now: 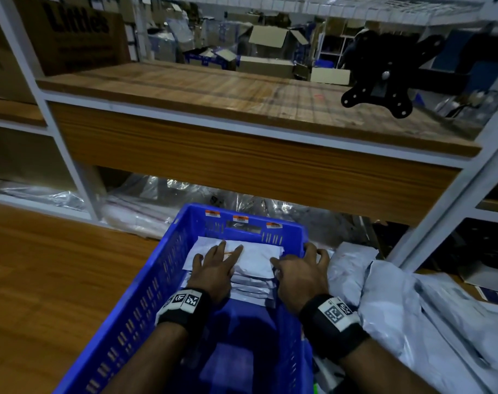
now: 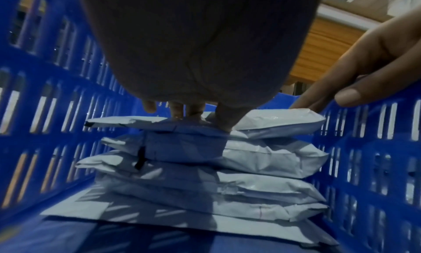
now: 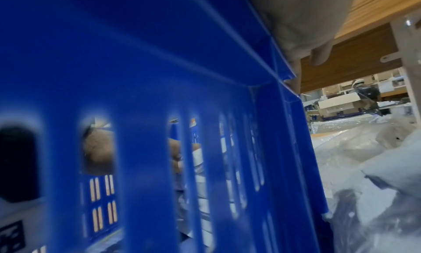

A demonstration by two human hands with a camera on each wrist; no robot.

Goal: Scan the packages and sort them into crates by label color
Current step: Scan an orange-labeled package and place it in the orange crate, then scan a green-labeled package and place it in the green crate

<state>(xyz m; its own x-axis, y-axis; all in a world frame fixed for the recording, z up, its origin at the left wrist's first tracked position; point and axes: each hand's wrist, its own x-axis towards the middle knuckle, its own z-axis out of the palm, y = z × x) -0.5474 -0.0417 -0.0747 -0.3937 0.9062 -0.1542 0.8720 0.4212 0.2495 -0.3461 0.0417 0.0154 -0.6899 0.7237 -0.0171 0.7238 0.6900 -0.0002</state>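
A blue slotted crate (image 1: 145, 282) stands in front of me with three orange stickers (image 1: 240, 218) on its far wall. At its far end lies a stack of several white poly-mailer packages (image 2: 262, 159). My left hand (image 1: 213, 265) lies flat on the top package (image 1: 256, 257) with its fingers spread and straight. My right hand (image 1: 299, 268) rests across the crate's right rim. Its thumb and one finger reach inside to the top package's edge (image 2: 280, 120), and the other fingers hang outside the wall (image 3: 318, 57). No label colour shows on the packages.
A heap of loose grey mailer bags (image 1: 412, 308) lies right of the crate. A wooden shelf (image 1: 242, 155) overhangs the crate's far end, with clear plastic bags (image 1: 156, 200) beneath it. A black mounting bracket (image 1: 384, 89) hangs at upper right. Wooden surface (image 1: 57, 280) lies to the left.
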